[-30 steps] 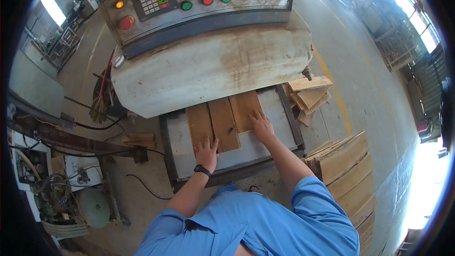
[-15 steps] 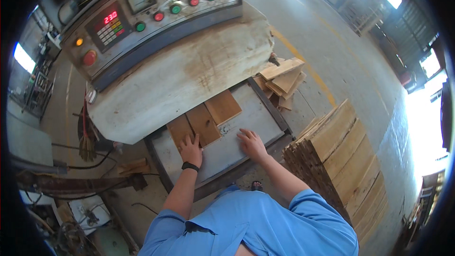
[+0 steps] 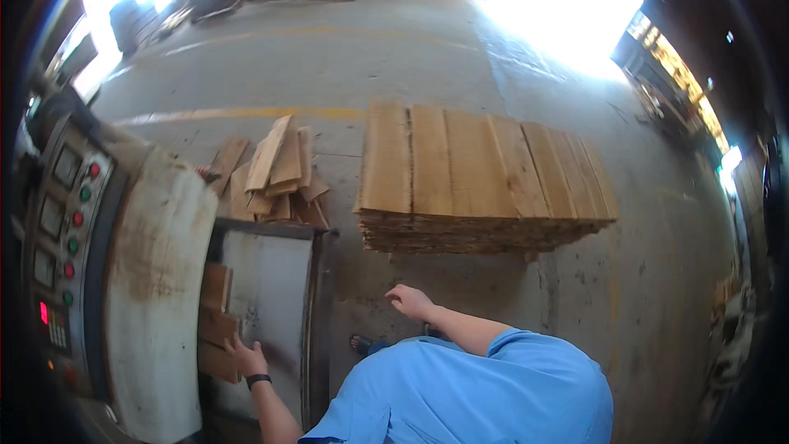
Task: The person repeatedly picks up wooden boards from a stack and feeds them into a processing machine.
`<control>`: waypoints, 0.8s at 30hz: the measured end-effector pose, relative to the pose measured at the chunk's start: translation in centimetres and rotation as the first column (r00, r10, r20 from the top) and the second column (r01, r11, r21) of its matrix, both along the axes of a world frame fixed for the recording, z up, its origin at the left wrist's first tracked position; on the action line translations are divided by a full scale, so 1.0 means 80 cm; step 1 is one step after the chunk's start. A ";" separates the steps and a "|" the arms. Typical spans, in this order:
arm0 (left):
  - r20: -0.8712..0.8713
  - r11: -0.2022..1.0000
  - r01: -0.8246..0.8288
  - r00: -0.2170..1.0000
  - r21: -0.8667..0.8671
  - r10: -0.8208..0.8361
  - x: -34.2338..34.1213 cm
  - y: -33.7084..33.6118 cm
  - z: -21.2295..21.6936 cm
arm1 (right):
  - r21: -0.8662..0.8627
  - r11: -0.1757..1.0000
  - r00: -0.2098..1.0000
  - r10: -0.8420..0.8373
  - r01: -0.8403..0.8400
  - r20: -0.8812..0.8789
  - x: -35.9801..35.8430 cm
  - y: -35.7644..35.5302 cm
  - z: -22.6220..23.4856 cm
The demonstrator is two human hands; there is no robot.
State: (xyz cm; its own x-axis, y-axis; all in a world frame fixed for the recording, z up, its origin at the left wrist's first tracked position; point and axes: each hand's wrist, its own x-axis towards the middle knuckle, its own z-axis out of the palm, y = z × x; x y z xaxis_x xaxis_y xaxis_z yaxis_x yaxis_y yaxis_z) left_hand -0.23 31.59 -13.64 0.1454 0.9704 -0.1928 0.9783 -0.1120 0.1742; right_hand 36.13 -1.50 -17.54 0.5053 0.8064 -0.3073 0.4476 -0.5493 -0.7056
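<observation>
My left hand [image 3: 247, 358] is at the boards on the machine's pale metal bed [image 3: 283, 279], fingers apart, its fingertips at the ends of two short brown boards. One is the middle board [image 3: 218, 327]; the nearer one [image 3: 219, 362] lies beside it. A third short board [image 3: 216, 287] lies farther off. All of them run under the machine's stained pale cover [image 3: 160, 279], which hides their other ends. My right hand [image 3: 411, 302] hangs over the floor between the bed and a stack of wide planks [image 3: 485, 164]. It holds nothing, and its fingers are loosely bent.
Loose wood offcuts [image 3: 283, 168] lie heaped on the floor past the bed's far end. A control panel [image 3: 66, 230] with buttons and gauges is at the left. The bed has a dark raised frame [image 3: 319, 321]. A yellow line [image 3: 304, 113] crosses the floor.
My view has swung right, bringing the plank stack to the middle. My right hand has left the bed and is now over the floor. My left hand remains by the boards.
</observation>
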 end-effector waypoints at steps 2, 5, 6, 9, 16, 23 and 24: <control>0.100 0.977 0.211 0.972 0.017 -0.212 0.048 -0.029 -0.005 | -0.024 0.999 0.999 -0.041 0.041 0.001 0.008 -0.048 -0.008; 0.352 0.927 0.374 0.873 -0.039 -0.338 0.141 -0.099 0.009 | -0.069 0.995 0.997 -0.074 0.074 -0.003 0.013 -0.125 -0.015; 0.353 0.917 0.398 0.863 -0.032 -0.362 0.171 -0.126 0.015 | -0.087 0.993 0.997 -0.076 0.076 -0.006 0.014 -0.152 -0.015; 0.497 0.777 0.629 0.674 0.002 -0.547 0.236 -0.217 0.030 | -0.114 0.985 0.991 -0.131 0.127 -0.029 0.016 -0.229 -0.015; 0.536 0.516 0.855 0.457 -0.045 -0.710 0.368 -0.432 0.040 | -0.149 0.907 0.915 -0.403 0.394 -0.033 0.019 -0.462 -0.028; 0.522 0.206 0.962 0.270 -0.178 -0.809 0.463 -0.583 0.039 | -0.219 0.763 0.780 -0.626 0.608 -0.015 -0.024 -0.657 -0.054; 0.530 0.181 0.958 0.275 -0.223 -0.802 0.474 -0.601 0.050 | -0.244 0.725 0.745 -0.667 0.645 -0.013 -0.035 -0.674 -0.058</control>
